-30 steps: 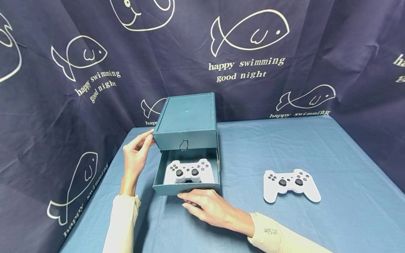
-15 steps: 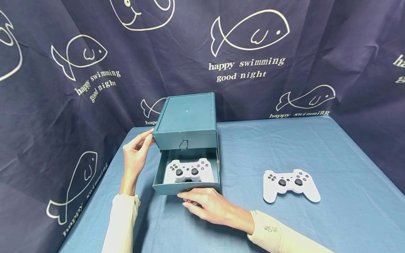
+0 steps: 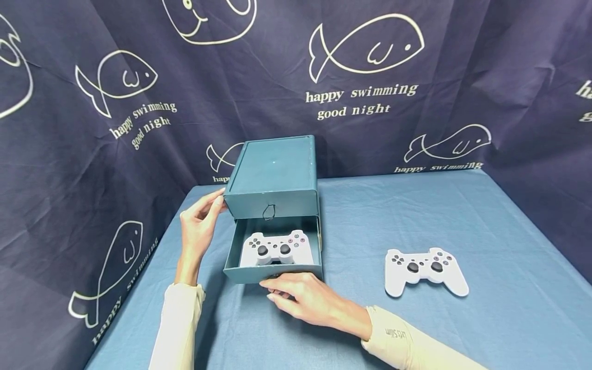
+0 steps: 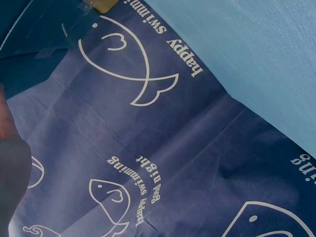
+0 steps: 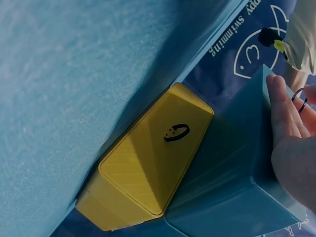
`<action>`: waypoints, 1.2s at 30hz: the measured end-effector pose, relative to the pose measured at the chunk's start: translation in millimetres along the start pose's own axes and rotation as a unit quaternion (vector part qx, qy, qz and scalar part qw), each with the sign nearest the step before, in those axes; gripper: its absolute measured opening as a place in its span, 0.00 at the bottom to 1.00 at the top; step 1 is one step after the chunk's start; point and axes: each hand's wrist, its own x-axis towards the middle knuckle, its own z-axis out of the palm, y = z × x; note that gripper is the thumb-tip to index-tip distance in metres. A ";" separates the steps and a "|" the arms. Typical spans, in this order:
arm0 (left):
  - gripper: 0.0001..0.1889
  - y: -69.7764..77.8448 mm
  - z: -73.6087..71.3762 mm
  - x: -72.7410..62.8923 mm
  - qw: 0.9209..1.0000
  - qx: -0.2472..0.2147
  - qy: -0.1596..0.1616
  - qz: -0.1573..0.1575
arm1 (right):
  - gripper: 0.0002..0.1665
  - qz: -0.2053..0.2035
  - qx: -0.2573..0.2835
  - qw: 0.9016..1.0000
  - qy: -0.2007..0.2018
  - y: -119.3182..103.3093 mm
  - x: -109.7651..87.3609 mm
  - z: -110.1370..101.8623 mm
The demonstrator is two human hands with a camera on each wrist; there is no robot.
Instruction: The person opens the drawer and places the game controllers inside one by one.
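Note:
A teal mini drawer cabinet [image 3: 277, 167] stands on the table, its upper drawer closed. Below that, a teal drawer [image 3: 238, 276] is pulled out with a white game controller [image 3: 276, 247] lying in it. My right hand [image 3: 307, 303] is at this drawer's front; in the right wrist view, its thumb and fingers pinch the dark loop handle [image 5: 298, 95], which the hand covers in the head view. With its fingertips, my left hand [image 3: 198, 226] rests against the cabinet's left side near the upper front corner. A second white controller [image 3: 425, 271] lies on the table to the right.
A yellow drawer [image 5: 158, 153] with its own black loop sits closed beneath the pulled-out drawer. Blue cloth [image 3: 361, 221] covers the table. Dark blue curtains [image 3: 273, 77] printed with fish stand close behind the cabinet and along both sides.
The drawer and the controller in it have slid very slightly inward, and my right hand has moved with them. The left hand and the other controller stay where they were.

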 end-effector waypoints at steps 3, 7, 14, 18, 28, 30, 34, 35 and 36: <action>0.12 0.2 0.3 -0.1 1.000 0.000 -0.001 -0.001 | 0.16 0.001 0.000 1.000 0.001 0.9 0.3 0.0; 0.12 0.3 0.2 -0.3 1.000 0.002 -0.001 -0.004 | 0.17 0.010 0.011 1.000 -0.003 1.5 0.6 -0.1; 0.12 -0.5 0.4 -0.6 1.000 0.002 -0.001 -0.006 | 0.17 0.022 0.027 0.999 -0.007 1.5 2.5 -0.8; 0.12 1.1 0.7 -1.2 1.000 0.000 0.000 -0.006 | 0.17 0.024 0.027 0.999 -0.007 3.0 2.9 0.0; 0.12 1.7 0.7 -1.1 1.000 -0.003 0.002 -0.008 | 0.16 0.011 0.025 1.000 0.003 7.5 4.6 0.6; 0.12 1.7 0.7 -0.7 1.000 -0.003 0.003 -0.007 | 0.16 0.005 0.024 1.000 0.007 8.9 5.1 1.1; 0.12 2.0 0.6 -0.5 1.000 -0.002 0.002 -0.005 | 0.16 0.000 0.022 1.000 0.009 10.2 6.4 0.9; 0.12 2.3 0.6 -0.7 1.000 -0.002 0.002 -0.005 | 0.16 0.002 0.023 1.000 0.008 10.2 6.8 0.6; 0.12 2.4 0.6 -0.8 1.000 -0.002 0.001 -0.005 | 0.16 0.004 0.025 1.000 0.007 10.2 7.1 0.3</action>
